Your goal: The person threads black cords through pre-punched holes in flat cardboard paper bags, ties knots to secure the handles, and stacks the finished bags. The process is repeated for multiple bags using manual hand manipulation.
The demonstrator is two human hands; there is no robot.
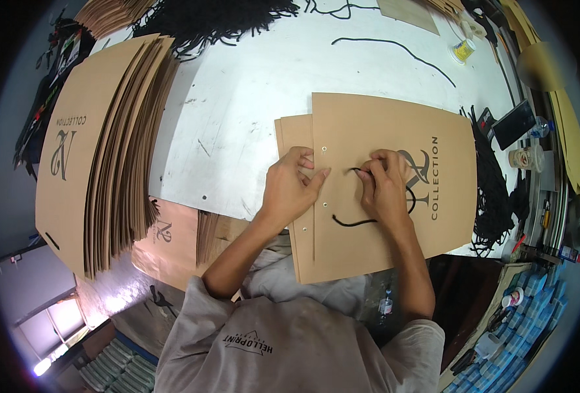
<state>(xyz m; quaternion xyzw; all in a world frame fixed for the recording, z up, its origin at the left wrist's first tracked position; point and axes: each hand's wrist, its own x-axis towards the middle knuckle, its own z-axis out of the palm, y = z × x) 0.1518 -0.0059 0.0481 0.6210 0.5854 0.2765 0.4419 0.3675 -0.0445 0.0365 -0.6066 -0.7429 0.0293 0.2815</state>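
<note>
A flat brown paper bag with dark print lies in front of me, turned sideways. Small metal eyelets show along its left side, and another brown bag pokes out beneath it. At that left edge my left hand pinches the upper bag, its thumb on top and its other fingertips partly hidden. Between the thumb and fingers of my right hand is one end of a black cord. The cord loops behind that hand, and its other end lies on the bag below the eyelets.
A thick stack of brown bags stands at the left. Black cords are heaped at the far side and at the right. One loose cord lies on the white table. A phone and a cup sit at the right edge.
</note>
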